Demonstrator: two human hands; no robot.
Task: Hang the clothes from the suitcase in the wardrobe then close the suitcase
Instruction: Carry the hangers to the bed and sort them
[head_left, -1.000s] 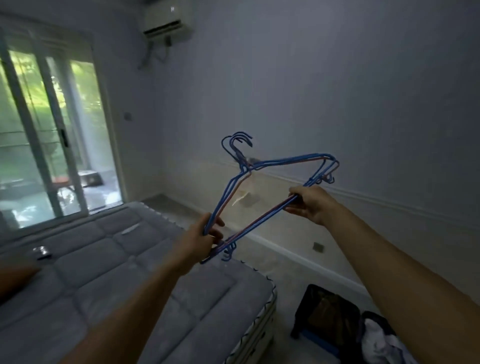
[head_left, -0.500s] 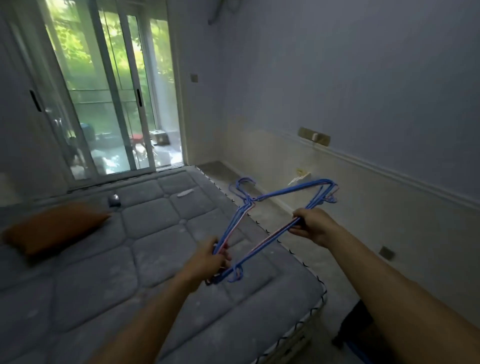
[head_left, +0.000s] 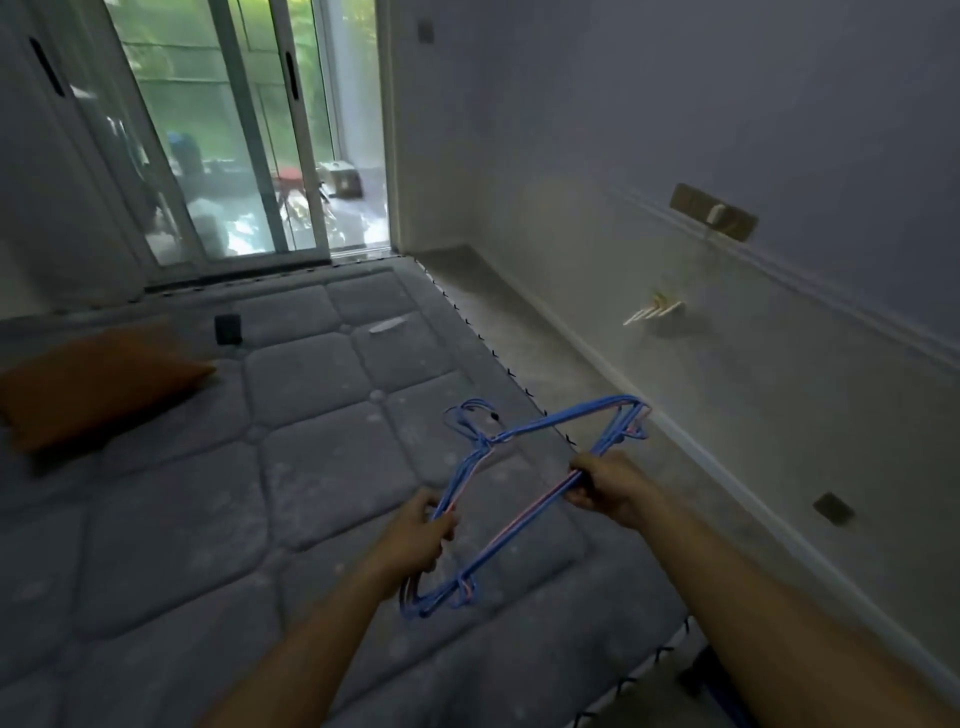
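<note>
Both hands grip a bundle of wire hangers (head_left: 485, 442) in the air above the right edge of the mattress (head_left: 208, 519).

The left hand (head_left: 421, 530) has its fingers curled round the sloping left shoulder wires, and the right hand (head_left: 605, 486) is closed round the bottom bars close to the right end. The bundle looks light and springy. Thin coated wire like this is likely to be slick, and loose hangers tend to fan apart and snag on each other's hooks. The twisted necks, or the bars pinched together, look like the surest places to hold. There are several triangular blue hangers with at least one pink one among them. They are tilted, with the hooks bunched and pointing away from the person towards the mattress's far end. An orange pillow (head_left: 98, 379) lies by the left edge.
</note>
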